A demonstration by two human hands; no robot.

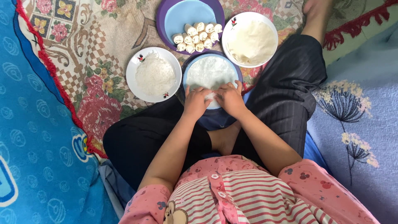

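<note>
Thin translucent white wrapper (pixel 209 70) lying flat on blue plate (pixel 188 66) before crossed legs, left hand (pixel 195 101) and right hand (pixel 230 98) side by side, fingers curled, pressing wrapper's near edge, finished rolls (pixel 197 36) beyond

From my remote seat the view is bright with soft, even daylight. Faint shadows sit just under my left hand (pixel 195 102) and right hand (pixel 230 98). The round white wrapper sheet (pixel 210 71) beyond them looks slightly overexposed; focus stays sharp.

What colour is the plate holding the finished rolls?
Light blue plate, set on a purple tray; head view.
</note>
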